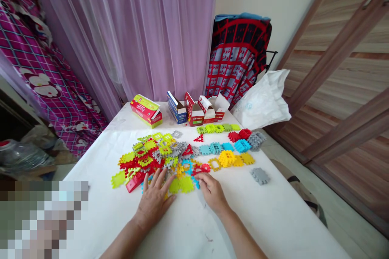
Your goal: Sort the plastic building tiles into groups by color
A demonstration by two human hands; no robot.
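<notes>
My left hand (pixel 156 192) lies with spread fingers on the near edge of a mixed pile of plastic interlocking tiles (pixel 148 156) in green, red, grey, yellow and blue. Just left of it is a long red block (pixel 135 182). Between my hands lie flat lime-green tiles (pixel 186 185). My right hand (pixel 211 190) has its fingers bent together at a small blue tile (pixel 196 182) by the pile's right edge. A red piece with a round part (pixel 204 168) lies just beyond those fingertips.
Sorted rows stand to the right: green tiles (pixel 217 128), blue tiles (pixel 215 148), yellow tiles (pixel 227 158). Red tiles (pixel 240 135) and grey tiles (pixel 257 140) are beside them. A lone grey tile (pixel 260 176) lies nearer. Small boxes (pixel 194 115) and a white bag (pixel 264 103) stand at the back.
</notes>
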